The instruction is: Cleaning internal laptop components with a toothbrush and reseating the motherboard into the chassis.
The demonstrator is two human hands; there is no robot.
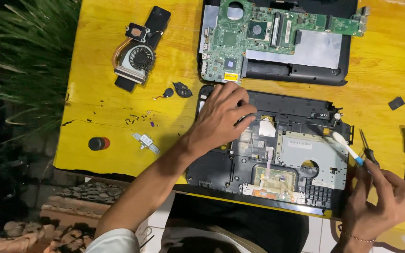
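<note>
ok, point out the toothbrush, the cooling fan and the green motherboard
toothbrush point(348, 148): head view, mid-handle.
cooling fan point(141, 58): head view, round fan hub.
green motherboard point(233, 35): head view, bare board left of the chip.

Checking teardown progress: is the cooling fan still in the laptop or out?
Out. The silver cooling fan with copper pipe lies on the yellow table, left of the green motherboard.
</note>
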